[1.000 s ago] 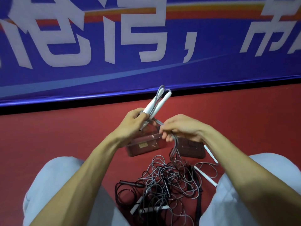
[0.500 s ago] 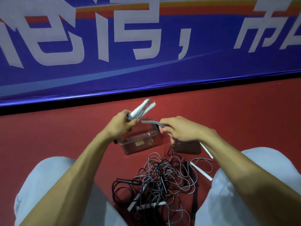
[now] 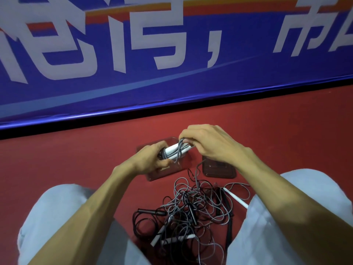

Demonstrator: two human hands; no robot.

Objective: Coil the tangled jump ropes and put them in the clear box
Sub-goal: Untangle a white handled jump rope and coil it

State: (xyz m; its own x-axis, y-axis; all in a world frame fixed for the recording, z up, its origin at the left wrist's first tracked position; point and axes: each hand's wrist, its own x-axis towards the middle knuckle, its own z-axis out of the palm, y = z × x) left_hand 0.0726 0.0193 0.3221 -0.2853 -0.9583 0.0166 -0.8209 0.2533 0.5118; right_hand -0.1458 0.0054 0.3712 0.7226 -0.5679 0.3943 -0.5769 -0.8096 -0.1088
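My left hand (image 3: 150, 159) grips a bundle of two white handles and grey cord, the jump rope (image 3: 176, 151), held level just above the clear box (image 3: 164, 174). My right hand (image 3: 208, 145) pinches the grey cord at the bundle's right end, where loops cross over the handles. A grey strand hangs from the bundle down to the tangled pile of ropes (image 3: 191, 211) on the red floor between my knees. The pile has black and grey cords, black handles and white handles.
The box's lid (image 3: 218, 171) lies flat to the right of the box. A loose white handle (image 3: 236, 197) sits by my right knee. A blue banner wall (image 3: 172, 73) with a black base strip stands just behind the box.
The handles swung from pointing up to lying level, and dropped low over the box. My right hand moved up and left onto the bundle, laying cord over the handles.
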